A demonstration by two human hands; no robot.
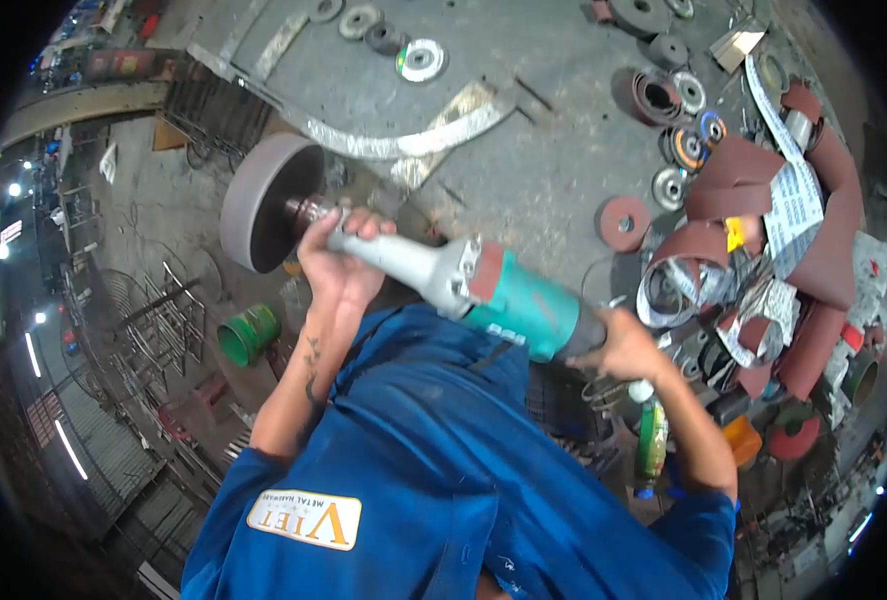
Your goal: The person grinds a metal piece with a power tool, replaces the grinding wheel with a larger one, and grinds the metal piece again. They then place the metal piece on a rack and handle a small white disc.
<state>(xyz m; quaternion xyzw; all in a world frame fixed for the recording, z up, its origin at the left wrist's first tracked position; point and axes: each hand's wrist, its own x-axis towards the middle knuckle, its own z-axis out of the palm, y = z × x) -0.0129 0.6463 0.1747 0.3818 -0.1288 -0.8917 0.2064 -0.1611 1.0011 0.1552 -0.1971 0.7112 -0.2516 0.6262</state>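
At the left, a green bucket (250,335) stands apart from the power tool (538,305), which is held crosswise in front of the blue shirt (403,440). Its wide wheel (248,205) points left, away from the body, probably so that the rim is kept clear of clothes and fingers. The left hand (348,265) is closed around the metal neck just behind the wheel, a place that likely carries the weight of that heavy end. Beyond the tool, a curved pale strip (413,145) lies on the grey surface (553,160). The right hand (628,345) is wrapped around the dark rear end, which seems to balance the front and steer the tool; with 2 hands so far apart, the long body should twist less. Near the right forearm is a green bottle (651,440), and farther right, loose sandpaper (818,260) lies heaped beside small discs (669,188), seemingly within reach.
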